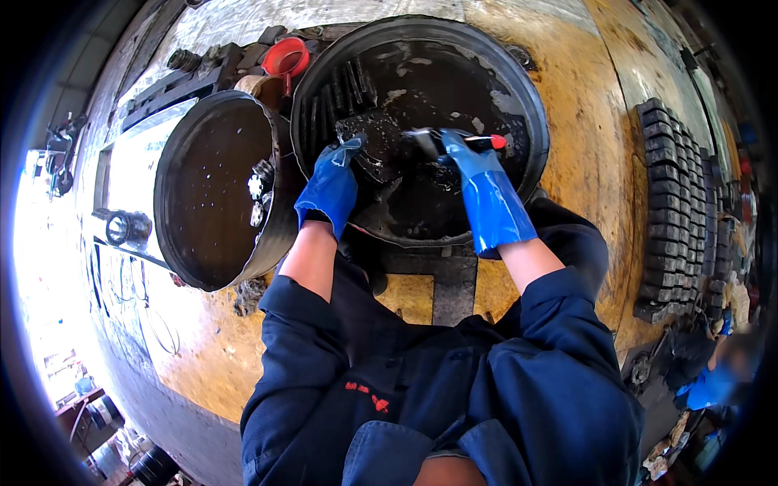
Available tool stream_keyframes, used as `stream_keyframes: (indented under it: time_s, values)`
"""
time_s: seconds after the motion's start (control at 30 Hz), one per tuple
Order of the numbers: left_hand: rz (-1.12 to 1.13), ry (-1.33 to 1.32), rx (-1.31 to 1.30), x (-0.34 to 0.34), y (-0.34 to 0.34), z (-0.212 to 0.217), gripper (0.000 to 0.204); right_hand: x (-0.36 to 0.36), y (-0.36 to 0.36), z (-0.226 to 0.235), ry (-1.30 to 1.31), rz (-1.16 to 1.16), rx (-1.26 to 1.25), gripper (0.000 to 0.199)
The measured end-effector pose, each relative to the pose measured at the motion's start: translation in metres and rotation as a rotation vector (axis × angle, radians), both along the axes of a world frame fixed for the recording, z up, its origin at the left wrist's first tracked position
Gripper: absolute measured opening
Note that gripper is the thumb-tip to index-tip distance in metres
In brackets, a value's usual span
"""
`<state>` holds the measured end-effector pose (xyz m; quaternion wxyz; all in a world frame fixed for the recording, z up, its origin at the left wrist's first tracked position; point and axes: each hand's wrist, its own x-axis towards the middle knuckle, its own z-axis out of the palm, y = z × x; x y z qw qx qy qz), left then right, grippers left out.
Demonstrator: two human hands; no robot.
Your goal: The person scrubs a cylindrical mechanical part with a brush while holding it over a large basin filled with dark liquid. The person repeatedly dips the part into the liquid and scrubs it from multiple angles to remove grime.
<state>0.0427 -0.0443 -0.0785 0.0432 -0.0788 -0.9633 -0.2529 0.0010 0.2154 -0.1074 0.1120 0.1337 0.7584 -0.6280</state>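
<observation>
A round black tub (531, 97) of dark, foamy liquid stands in front of me. Inside it, my gloved left hand (332, 180) grips the near edge of a dark, wet, flat metal-looking part (374, 139). My gloved right hand (486, 190) is closed round a hand tool with a red-and-black handle (486, 142). The tool's silvery head (423, 142) is smeared by motion beside the part, so its kind does not show. Several dark, ribbed pieces (344, 93) lean together at the tub's left side.
Left of the tub is a second drum (162, 194) of brown liquid. A red funnel-like scoop (285, 58) lies behind them. Dark blocks (673, 211) stand stacked in rows on the right. Another person in blue (713, 381) is at the far right edge.
</observation>
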Motion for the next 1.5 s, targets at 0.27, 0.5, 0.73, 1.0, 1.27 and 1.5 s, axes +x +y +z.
stream_keyframes:
  time_s: [0.27, 0.5, 0.73, 1.0, 1.27, 1.5]
  values:
    - [0.014, 0.016, 0.292, -0.002, 0.011, 0.026, 0.051, -0.022, 0.037, -0.014, 0.204, 0.053, 0.175, 0.026]
    - [0.103, -0.018, 0.712, -0.010, 0.024, 0.029, 0.026, 0.003, 0.013, 0.002, 0.305, 0.113, -0.112, 0.025]
    - [0.240, -0.399, 0.550, -0.024, 0.043, 0.070, 0.027, -0.008, 0.074, -0.003, -0.017, -0.121, 0.078, 0.037]
    - [-0.598, -0.192, -0.762, -0.088, 0.054, 0.122, 0.031, -0.039, 0.051, 0.009, -0.217, -0.023, -0.245, 0.039]
    - [-1.025, 0.303, -0.863, -0.108, 0.050, 0.094, 0.016, -0.006, 0.015, -0.005, -0.102, 0.230, -0.182, 0.036]
    - [-0.566, 0.611, -0.668, -0.078, 0.030, 0.079, 0.028, 0.005, -0.006, 0.014, 0.048, 0.488, -0.181, 0.030]
